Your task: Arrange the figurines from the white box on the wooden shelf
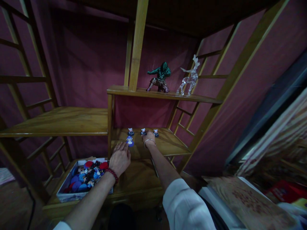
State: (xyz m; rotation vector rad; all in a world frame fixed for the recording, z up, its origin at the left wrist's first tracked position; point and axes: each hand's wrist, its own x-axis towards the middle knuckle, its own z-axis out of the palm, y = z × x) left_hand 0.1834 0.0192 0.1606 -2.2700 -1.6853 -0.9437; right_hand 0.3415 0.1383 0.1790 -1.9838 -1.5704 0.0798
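My right hand [149, 137], wearing a bracelet, reaches onto the lower right shelf. Its fingers are closed at the base of the middle black-and-white figurine [143, 131]; the fingertips are partly hidden. Matching figurines stand on either side, one on the left [130, 131] and one on the right [155, 133], forming a back row. In front of the left one is a purple figurine [129, 141] on a round purple base. My left hand [120, 157], with a red bead bracelet, lies open by the shelf's front edge, fingertips just below the purple figurine.
A box [69, 195] packed with several small figurines sits low on the left. On the shelf above stand a green crouching figure [160, 78] and a clear deer [191, 78]. A wooden upright [110, 123] borders the left side. Boxes and cloth lie at right.
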